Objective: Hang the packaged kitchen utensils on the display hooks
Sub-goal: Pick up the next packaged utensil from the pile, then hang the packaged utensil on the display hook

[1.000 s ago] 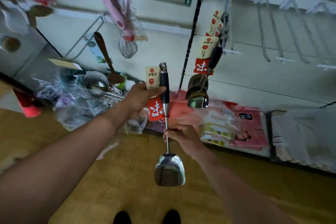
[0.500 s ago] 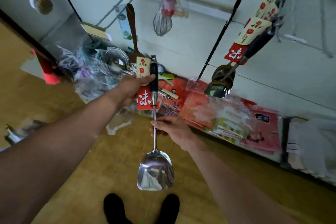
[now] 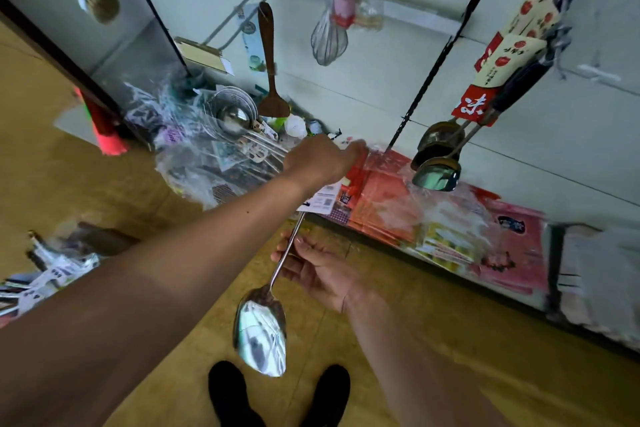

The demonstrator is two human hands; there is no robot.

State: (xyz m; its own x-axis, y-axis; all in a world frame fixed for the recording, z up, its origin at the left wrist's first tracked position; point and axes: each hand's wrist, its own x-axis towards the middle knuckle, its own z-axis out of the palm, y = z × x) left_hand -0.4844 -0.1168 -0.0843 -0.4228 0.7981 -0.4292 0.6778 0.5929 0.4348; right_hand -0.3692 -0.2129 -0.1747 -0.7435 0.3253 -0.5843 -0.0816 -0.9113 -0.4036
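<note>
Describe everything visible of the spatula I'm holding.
The spatula has a broad, mirror-bright steel blade that points down, and a thin steel shaft that rises from it, tilted to the right. A white printed card sits at its upper end. The handle is hidden behind the left hand, which grips that end. The fingers of the right hand curl round the shaft about midway. It is held in the air and touches nothing else.
</note>
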